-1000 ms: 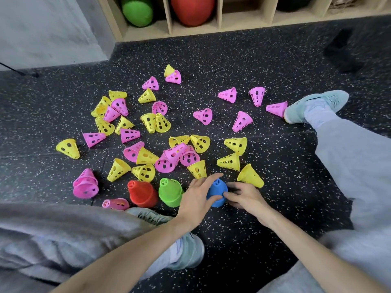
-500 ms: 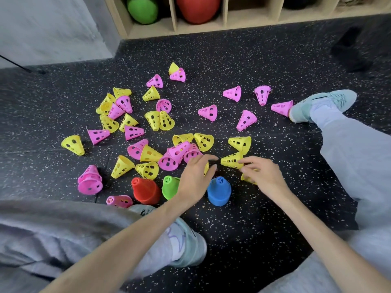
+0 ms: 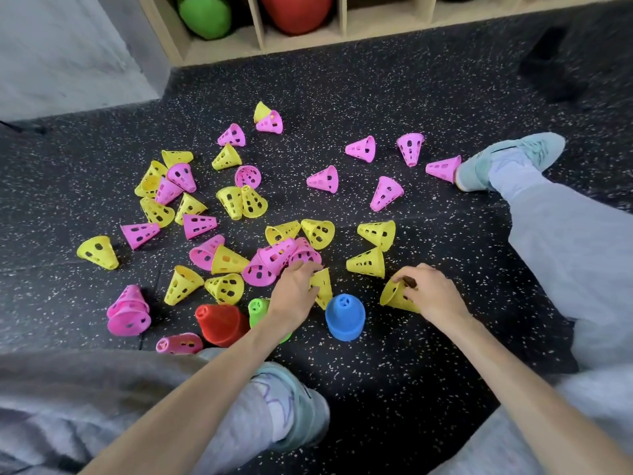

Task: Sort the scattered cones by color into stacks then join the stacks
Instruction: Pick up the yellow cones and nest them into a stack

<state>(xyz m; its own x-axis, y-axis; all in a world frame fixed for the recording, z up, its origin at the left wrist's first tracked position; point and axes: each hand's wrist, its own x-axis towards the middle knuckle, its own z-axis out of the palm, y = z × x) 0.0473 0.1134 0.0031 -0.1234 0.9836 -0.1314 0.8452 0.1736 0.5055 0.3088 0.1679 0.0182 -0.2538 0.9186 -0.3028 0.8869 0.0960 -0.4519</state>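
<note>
While the right hand (image 3: 433, 296) curls its fingers round the rim of a yellow perforated plastic cone (image 3: 397, 296) lying on the black speckled rubber floor (image 3: 428, 371), the left hand (image 3: 294, 293) pinches a second yellow cone (image 3: 322, 289) beside the blue cone stack (image 3: 345, 317). Best approach, I judge: nest one inside the other, rims aligned, to start the yellow stack.

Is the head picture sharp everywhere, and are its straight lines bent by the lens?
Head view: the middle is sharp, holes show clearly in the scattered yellow perforated plastic cones; the grey trouser legs at the lower edges look soft; the wooden shelf unit runs slanted, as a wide-angle lens gives; the light is even, with faint shadows.
</note>
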